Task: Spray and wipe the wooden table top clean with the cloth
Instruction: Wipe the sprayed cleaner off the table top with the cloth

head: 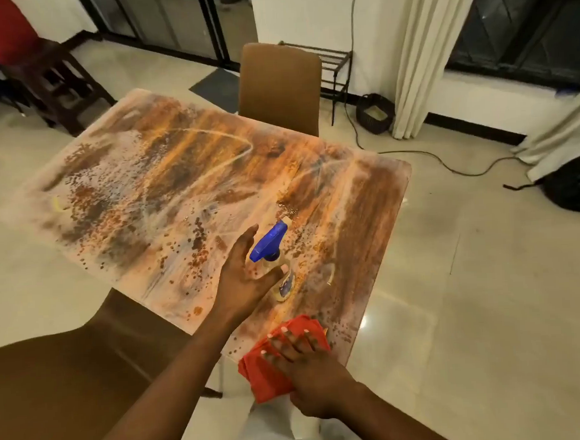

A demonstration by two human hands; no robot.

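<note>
Bottle [277, 270] stands on the wet surface [147, 179]; the left hand [244, 275] cups it, fingers [246, 241] apart. Right hand [308, 365], fingers spread, presses the cloth [265, 370] flat just nearer than the bottle. Wiping should overlap strokes outward from the bottle.

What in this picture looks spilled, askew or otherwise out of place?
The wooden table top is speckled with droplets and pale smeared streaks across most of its surface. The spray bottle stands upright by the left hand; the red cloth lies flat under the right hand.

Head-worn view, down over table [120, 180]
</note>
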